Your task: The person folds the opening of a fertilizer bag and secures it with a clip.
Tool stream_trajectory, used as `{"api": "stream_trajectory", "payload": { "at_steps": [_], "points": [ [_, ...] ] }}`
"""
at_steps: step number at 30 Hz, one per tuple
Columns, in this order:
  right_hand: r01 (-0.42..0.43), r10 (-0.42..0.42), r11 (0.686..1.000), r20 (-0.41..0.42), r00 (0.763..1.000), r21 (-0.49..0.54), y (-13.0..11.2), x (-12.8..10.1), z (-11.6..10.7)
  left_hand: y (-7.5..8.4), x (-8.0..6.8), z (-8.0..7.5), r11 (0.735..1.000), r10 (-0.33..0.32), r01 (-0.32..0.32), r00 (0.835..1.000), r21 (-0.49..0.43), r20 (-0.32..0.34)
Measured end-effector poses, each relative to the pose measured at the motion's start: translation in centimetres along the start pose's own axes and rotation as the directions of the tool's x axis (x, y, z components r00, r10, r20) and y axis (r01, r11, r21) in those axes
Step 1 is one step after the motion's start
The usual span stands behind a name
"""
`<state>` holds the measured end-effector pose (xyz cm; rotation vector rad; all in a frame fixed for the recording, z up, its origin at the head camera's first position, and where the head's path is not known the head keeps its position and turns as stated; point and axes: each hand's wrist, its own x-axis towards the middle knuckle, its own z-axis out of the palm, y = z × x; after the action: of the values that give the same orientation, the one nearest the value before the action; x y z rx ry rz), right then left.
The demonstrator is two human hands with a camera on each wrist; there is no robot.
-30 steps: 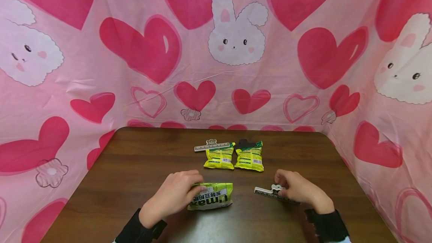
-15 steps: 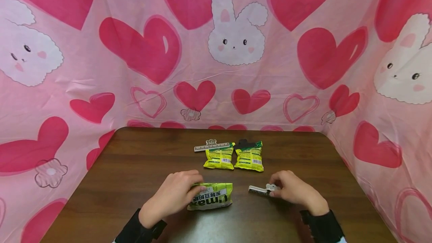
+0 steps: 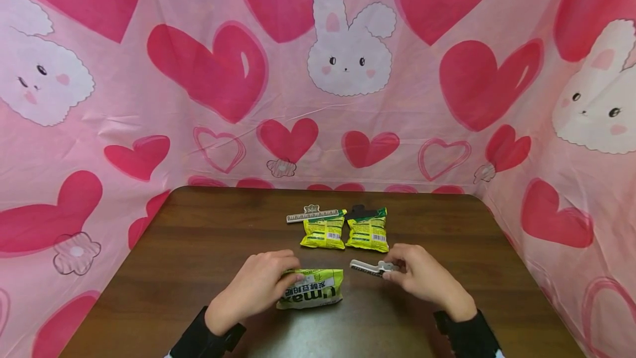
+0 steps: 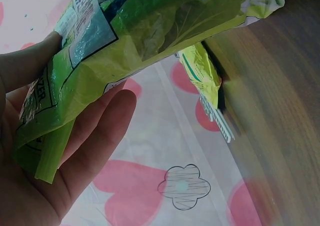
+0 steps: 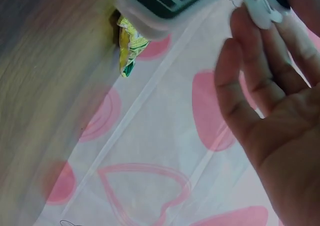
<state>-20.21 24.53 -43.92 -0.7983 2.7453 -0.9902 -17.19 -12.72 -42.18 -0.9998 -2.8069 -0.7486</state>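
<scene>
A green and white fertilizer bag [image 3: 317, 293] stands on the table in front of me, its large lettering upside down. My left hand [image 3: 259, 282] grips its upper left end; in the left wrist view the thumb lies on the front of the bag [image 4: 150, 41] and a folded strip hangs by the fingers. To the right, my right hand [image 3: 422, 276] pinches a white bag clip [image 3: 365, 267] with piano-key markings. Its long bar points left, its tip close to the bag's upper right corner. In the right wrist view, the clip [image 5: 170, 8] sits between thumb and fingertips.
Two small yellow-green packets [image 3: 324, 233] [image 3: 368, 234] lie side by side farther back on the brown wooden table [image 3: 223, 220]. A white piano-patterned clip [image 3: 312, 214] is on the left one, a black clip [image 3: 361, 212] on the right one. Pink heart-printed cloth [image 3: 288, 82] surrounds the table.
My right hand has moved left and slightly away from me with the clip, bringing it closer to the fertilizer bag. The left hand and the bag have stayed in place.
</scene>
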Motion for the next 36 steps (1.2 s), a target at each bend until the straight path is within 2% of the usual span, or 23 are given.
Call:
{"api": "stream_trajectory", "payload": {
  "at_steps": [7, 17, 22, 29, 36],
  "points": [
    [0.089, -0.090, 0.996, -0.087, 0.992, -0.015, -0.4, -0.1, 0.2, 0.0, 0.0, 0.1, 1.000, 0.010, -0.010, 1.000, 0.008, -0.013],
    [0.214, -0.214, 0.977, -0.157, 0.964, -0.013, -1.6, -0.1, 0.6, 0.0, 0.0, 0.1, 1.000, 0.011, -0.011, 1.000, 0.008, -0.012],
    [0.240, -0.238, 0.971, -0.168, 0.957, -0.009, -2.4, -0.2, 0.5, 0.0, 0.0, 0.1, 1.000, 0.020, -0.020, 1.000, 0.009, -0.017],
    [0.341, -0.336, 0.940, -0.192, 0.922, -0.009, -3.4, -0.1, 0.7, 0.1, 0.0, 0.0, 1.000, 0.026, -0.026, 1.000, 0.000, -0.012],
    [0.362, -0.360, 0.932, -0.176, 0.916, -0.024, -4.2, 0.3, 1.4, 0.1, -0.1, 0.0, 0.998, 0.058, -0.058, 0.998, -0.019, -0.010]
  ]
}}
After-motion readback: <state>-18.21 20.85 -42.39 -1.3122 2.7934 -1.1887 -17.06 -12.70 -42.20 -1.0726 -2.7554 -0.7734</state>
